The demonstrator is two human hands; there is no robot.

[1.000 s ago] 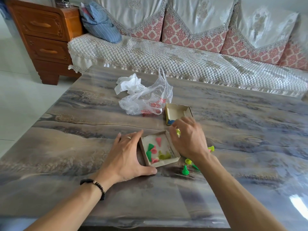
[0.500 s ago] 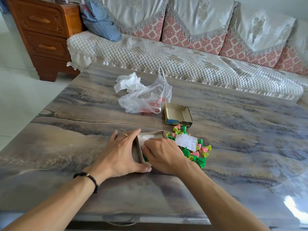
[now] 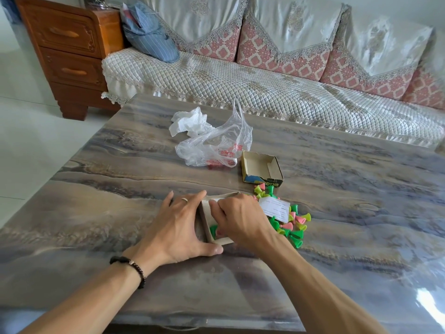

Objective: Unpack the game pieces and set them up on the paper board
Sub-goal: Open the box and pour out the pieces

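A small cardboard box tray (image 3: 206, 221) lies near the table's front, its left wall tipped up. My left hand (image 3: 179, 227) braces it: straight fingers along the left wall, thumb along the front edge. My right hand (image 3: 240, 219) reaches into the tray from the right with its fingers curled down inside; what they hold is hidden. A green and a pink game piece (image 3: 213, 229) show in the tray. A pile of green, pink and yellow pieces (image 3: 292, 227) lies on the table right of the tray, with a white paper slip (image 3: 274, 208) on top.
The empty box lid (image 3: 261, 169) sits beyond the pile. A clear plastic bag (image 3: 214, 145) and crumpled white tissue (image 3: 187, 121) lie farther back. A quilted sofa (image 3: 265, 92) runs behind the marbled table (image 3: 349, 189); a wooden cabinet (image 3: 67, 51) stands at the back left.
One second ago the pieces lay in the tray; most now lie in a pile to its right. My right hand moved from the tray's right edge into the tray. My left hand stayed.
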